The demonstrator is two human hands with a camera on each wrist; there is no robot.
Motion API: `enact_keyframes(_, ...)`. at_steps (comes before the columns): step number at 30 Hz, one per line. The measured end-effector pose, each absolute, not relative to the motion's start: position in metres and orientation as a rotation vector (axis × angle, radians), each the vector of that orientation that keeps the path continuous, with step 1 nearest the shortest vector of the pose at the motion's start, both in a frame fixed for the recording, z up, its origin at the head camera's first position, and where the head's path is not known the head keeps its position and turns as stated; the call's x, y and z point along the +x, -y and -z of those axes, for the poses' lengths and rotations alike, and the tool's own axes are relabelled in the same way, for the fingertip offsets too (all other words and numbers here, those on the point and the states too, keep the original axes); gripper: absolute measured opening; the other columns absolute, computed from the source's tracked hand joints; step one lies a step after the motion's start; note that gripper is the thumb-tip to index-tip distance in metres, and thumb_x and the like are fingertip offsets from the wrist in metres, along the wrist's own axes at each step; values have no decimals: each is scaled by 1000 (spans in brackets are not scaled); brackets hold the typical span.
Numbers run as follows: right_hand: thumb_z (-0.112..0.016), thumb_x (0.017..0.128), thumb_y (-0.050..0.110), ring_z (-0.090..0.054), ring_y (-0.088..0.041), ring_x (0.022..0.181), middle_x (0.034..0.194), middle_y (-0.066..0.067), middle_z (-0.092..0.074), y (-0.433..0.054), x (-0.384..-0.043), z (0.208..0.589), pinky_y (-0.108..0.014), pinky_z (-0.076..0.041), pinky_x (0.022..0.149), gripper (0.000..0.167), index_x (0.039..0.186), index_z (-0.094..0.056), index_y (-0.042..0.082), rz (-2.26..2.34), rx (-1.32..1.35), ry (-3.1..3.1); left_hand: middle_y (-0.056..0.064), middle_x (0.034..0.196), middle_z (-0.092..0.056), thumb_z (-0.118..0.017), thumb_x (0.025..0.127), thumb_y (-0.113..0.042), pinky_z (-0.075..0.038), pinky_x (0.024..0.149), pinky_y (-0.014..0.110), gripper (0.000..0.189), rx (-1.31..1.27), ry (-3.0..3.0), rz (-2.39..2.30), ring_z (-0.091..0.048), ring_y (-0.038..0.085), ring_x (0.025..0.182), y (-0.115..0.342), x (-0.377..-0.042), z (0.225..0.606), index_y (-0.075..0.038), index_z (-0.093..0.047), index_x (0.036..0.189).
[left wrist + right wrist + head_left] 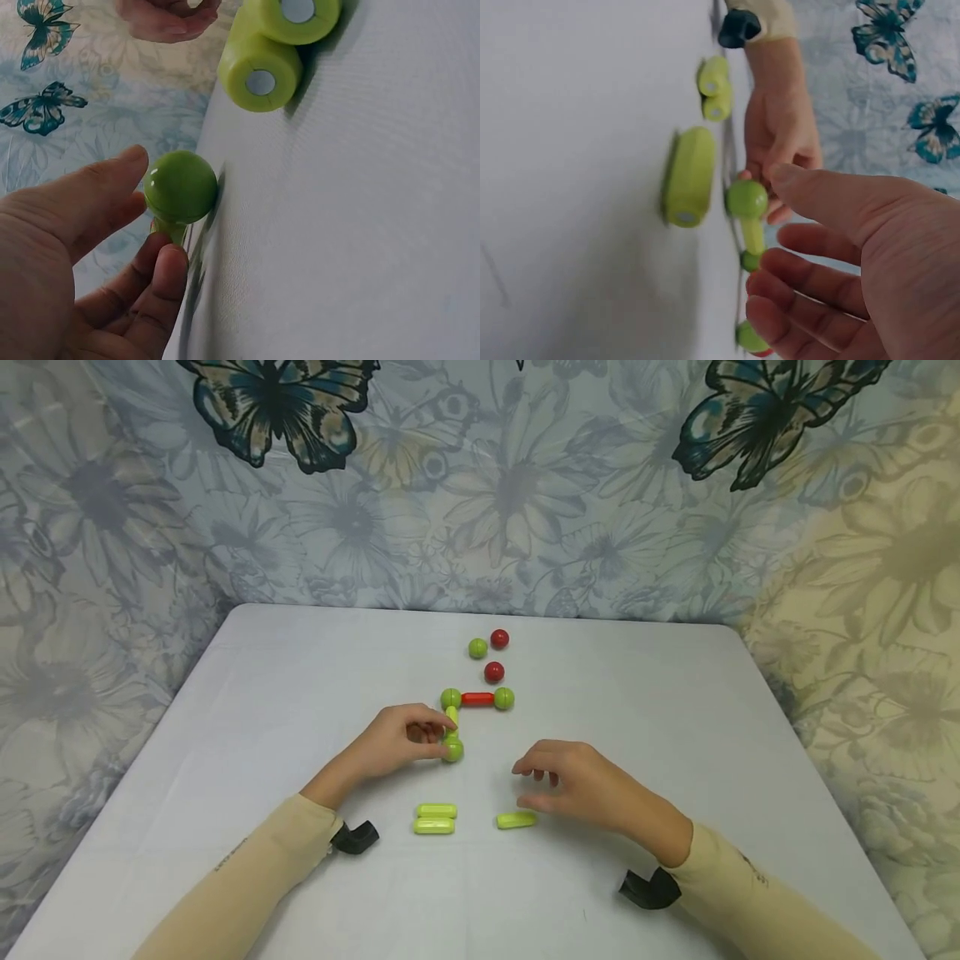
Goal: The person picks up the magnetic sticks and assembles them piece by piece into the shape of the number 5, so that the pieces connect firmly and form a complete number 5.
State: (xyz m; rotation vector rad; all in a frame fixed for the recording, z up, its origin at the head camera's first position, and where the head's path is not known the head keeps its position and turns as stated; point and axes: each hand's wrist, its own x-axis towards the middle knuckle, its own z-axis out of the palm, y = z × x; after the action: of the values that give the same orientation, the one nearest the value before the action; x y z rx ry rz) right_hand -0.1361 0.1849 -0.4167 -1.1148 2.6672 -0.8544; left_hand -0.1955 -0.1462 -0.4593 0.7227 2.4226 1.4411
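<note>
A figure of magnetic balls and rods stands mid-table: a near green ball (453, 750), a yellow-green rod (452, 715), a corner green ball (451, 697), a red rod (477, 699) and a right-end green ball (504, 698). My left hand (401, 739) holds the near part, thumb at the near ball and fingertips over the rod. My right hand (581, 781) hovers with loosely bent fingers and nothing between them. Just below its thumb lies a loose yellow-green rod (516, 820), shown with a silver end (685, 216) in the right wrist view.
Two yellow-green rods (435, 818) lie side by side nearer the front, right of my left wrist. Beyond the figure sit two red balls (494, 672) and a loose green ball (477, 648). The white table (300, 652) backs against a wall with flowers and butterflies.
</note>
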Motion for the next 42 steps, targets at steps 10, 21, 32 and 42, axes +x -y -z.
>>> enact_keyframes(10, -94, 89, 23, -62, -9, 82, 99, 10, -70, -185, -124, 435, -22, -53, 70, 26, 110, -81, 16, 819, -1149, -2645, -3, 97, -70, -93, 90, -19, -56, 81, 32, 33, 767, -2428, -1390, -66, 18, 88, 143, -197, 465, -16, -82, 121)
enact_keyframes(21, -90, 91, 16, -59, -3, 81, 96, 17, -67, -181, -122, 447, -23, -54, 73, 17, 105, -82, 21, 776, -1162, -2599, -6, 95, -69, -90, 93, -18, -55, 80, 32, 31, 777, -2461, -1333, -65, 17, 87, 143, -195, 462, -17, -82, 124)
enact_keyframes(32, -88, 93, 14, -59, -6, 80, 96, 14, -66, -180, -139, 438, -23, -53, 70, 17, 108, -82, 18, 856, -1211, -2668, -6, 94, -69, -90, 93, -20, -55, 80, 33, 32, 784, -2476, -1310, -65, 16, 87, 143, -198, 465, -18, -82, 124)
enact_keyframes(42, -90, 91, 12, -60, -9, 77, 95, 13, -66, -173, -169, 427, -25, -53, 67, 18, 108, -83, 16, 867, -1206, -2722, -5, 95, -70, -89, 94, -19, -55, 79, 31, 30, 764, -2441, -1311, -65, 17, 87, 143, -202, 465, -17, -81, 123)
